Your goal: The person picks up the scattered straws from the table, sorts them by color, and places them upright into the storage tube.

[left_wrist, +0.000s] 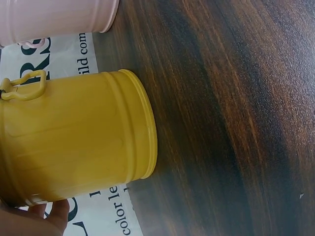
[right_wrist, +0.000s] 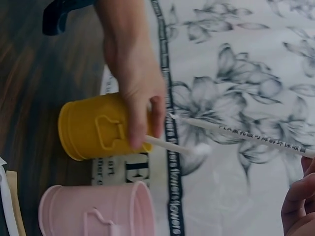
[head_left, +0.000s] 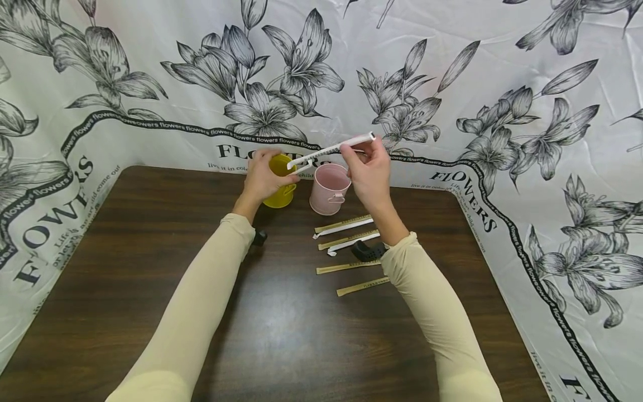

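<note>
My left hand [head_left: 262,177] grips the rim of a small yellow bucket [head_left: 278,200], thumb on the near side and fingers round the far side. Out of that bucket's mouth slants a white straw [right_wrist: 170,145], close by the left thumb in the right wrist view. Between its fingertips my right hand [head_left: 370,170] pinches a long white paper-wrapped straw [head_left: 331,149] with dark print. Its lower end points down left, over the yellow bucket's mouth. Just right of the yellow bucket stands a pink bucket [head_left: 324,196], its handle folded against the side.
Several wrapped straws lie in a row under the right forearm, brown ones [head_left: 346,268] and white ones [head_left: 344,228]. A flower-printed cloth [head_left: 351,33] hangs behind the dark wooden table [head_left: 291,335]. Each wrist wears a black band [head_left: 365,252].
</note>
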Demonstrator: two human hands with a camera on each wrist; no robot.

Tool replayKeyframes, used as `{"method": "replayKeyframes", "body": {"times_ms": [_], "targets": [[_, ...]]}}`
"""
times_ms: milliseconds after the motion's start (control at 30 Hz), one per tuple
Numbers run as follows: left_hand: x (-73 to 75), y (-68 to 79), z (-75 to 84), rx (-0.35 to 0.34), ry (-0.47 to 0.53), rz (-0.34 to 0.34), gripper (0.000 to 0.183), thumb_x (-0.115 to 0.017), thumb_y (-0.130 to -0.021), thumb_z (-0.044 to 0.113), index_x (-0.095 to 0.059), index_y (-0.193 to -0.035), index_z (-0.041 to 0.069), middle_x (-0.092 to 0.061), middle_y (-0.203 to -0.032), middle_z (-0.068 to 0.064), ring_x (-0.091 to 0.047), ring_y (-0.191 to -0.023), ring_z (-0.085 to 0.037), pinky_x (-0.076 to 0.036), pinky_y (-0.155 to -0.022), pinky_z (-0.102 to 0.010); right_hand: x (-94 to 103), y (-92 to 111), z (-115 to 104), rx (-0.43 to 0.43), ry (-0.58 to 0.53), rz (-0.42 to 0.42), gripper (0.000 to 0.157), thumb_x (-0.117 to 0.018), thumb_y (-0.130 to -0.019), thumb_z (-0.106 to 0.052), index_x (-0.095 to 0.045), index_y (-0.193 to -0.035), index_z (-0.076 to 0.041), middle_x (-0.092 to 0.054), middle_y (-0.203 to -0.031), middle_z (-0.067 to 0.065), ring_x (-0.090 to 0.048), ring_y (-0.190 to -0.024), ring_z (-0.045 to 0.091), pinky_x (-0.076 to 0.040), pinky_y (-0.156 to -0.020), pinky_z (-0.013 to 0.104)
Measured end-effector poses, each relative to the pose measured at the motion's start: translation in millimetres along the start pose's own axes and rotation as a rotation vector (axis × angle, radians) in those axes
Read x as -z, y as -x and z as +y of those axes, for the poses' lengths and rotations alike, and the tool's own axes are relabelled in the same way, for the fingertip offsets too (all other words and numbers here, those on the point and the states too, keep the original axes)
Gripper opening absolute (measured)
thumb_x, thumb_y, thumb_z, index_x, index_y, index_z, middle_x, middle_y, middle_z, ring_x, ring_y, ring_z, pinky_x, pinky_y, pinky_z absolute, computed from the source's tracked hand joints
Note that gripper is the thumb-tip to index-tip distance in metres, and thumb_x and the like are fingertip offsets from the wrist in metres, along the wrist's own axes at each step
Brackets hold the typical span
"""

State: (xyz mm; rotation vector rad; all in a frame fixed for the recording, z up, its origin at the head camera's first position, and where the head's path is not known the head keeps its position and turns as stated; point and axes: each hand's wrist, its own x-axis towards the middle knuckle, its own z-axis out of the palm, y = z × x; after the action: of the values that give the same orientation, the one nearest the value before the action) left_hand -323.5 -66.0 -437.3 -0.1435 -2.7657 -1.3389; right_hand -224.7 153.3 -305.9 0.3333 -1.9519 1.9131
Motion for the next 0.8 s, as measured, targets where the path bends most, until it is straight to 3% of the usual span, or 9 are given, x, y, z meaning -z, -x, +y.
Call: {"method": "replayKeyframes", "body": {"times_ms": [333, 533, 700, 800], "targets": [[-0.6, -1.0, -3.3, -0.008, -0.008, 0.008, 0.098, -0.077, -0.061, 0.067, -0.044, -0.143, 0.023, -0.030, -0.151, 0.003, -0.029, -0.134, -0.026, -0.035, -0.106, -0.053, -32.0, -8, 30, -0.081, 0.226, -0.034, 0.021, -0.064, -0.089, -0.009, -0.056, -0.106, 0.003, -0.064, -0.091, 0.007, -0.053, -0.057, 0.006, -0.041, -0.055, 0.015], [-1.0, -1.2, -0.7, -0.008, -0.013, 0.006, 0.097, -0.077, -0.062, 0.066, -0.044, -0.142, 0.022, -0.031, -0.150, 0.002, -0.029, -0.135, -0.026, -0.035, -0.107, -0.050, -35.7, -7, 46, -0.155, 0.162, -0.021, 0.022, -0.064, -0.089, -0.009, -0.056, -0.106, 0.002, -0.066, -0.095, 0.011, -0.059, -0.064, 0.003, -0.045, -0.058, 0.017], [0.3, 0.2, 1.3, -0.003, -0.005, 0.007, 0.095, -0.077, -0.063, 0.065, -0.044, -0.142, 0.024, -0.031, -0.150, 0.003, -0.028, -0.136, -0.026, -0.036, -0.107, -0.050, -37.1, -8, 52, -0.169, 0.138, -0.021, 0.022, -0.065, -0.089, -0.010, -0.057, -0.106, 0.001, -0.066, -0.098, 0.010, -0.065, -0.079, 0.012, -0.051, -0.070, 0.021], [0.8, 0.9, 1.7, 0.003, 0.000, 0.007, 0.094, -0.078, -0.064, 0.064, -0.044, -0.142, 0.025, -0.031, -0.150, 0.003, -0.029, -0.134, -0.025, -0.036, -0.106, -0.050, -37.8, -8, 54, -0.177, 0.139, -0.031, 0.023, -0.066, -0.089, -0.010, -0.057, -0.107, 0.001, -0.066, -0.099, 0.011, -0.065, -0.081, 0.017, -0.050, -0.069, 0.021]]}}
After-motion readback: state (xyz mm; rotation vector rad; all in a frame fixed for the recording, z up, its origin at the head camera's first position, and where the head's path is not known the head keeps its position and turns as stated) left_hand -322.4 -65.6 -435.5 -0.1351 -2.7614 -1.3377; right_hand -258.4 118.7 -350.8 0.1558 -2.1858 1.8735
